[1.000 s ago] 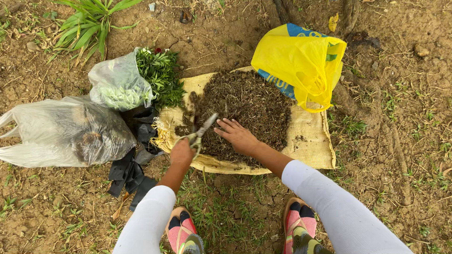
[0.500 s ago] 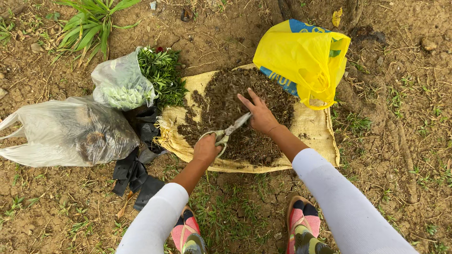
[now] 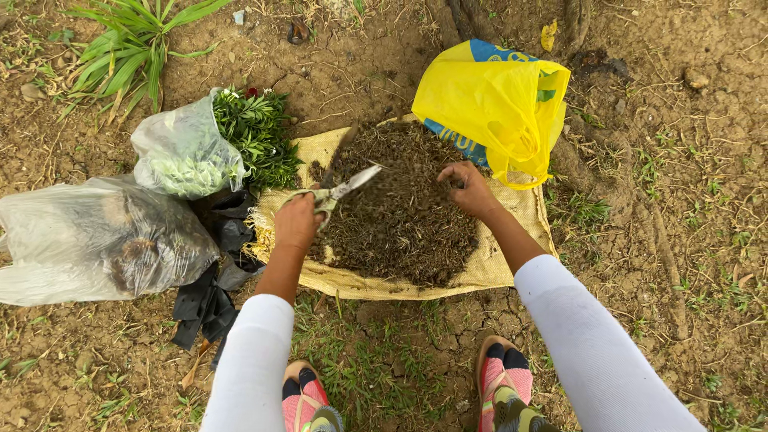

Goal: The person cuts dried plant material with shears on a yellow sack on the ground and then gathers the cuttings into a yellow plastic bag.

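Note:
My left hand (image 3: 298,222) grips a pair of scissors (image 3: 346,187) by the handles, blades pointing up and to the right over a heap of dark, crumbly soil mix (image 3: 400,212). The heap lies on a yellow woven sack (image 3: 352,282) spread on the ground. My right hand (image 3: 468,187) rests on the far right side of the heap, fingers curled into the loose material. Whether it holds a pinch of it I cannot tell.
A yellow plastic bag (image 3: 496,104) stands open behind the heap. Left of the sack lie a clear bag with green cuttings (image 3: 192,152), a large clear bag (image 3: 88,240) and black plastic pieces (image 3: 210,292). Bare earth and grass surround me; my feet (image 3: 308,404) are below.
The view and both hands have shifted; my right hand moved to the right over the heap and curled its fingers, and my left hand raised the scissors higher over the soil.

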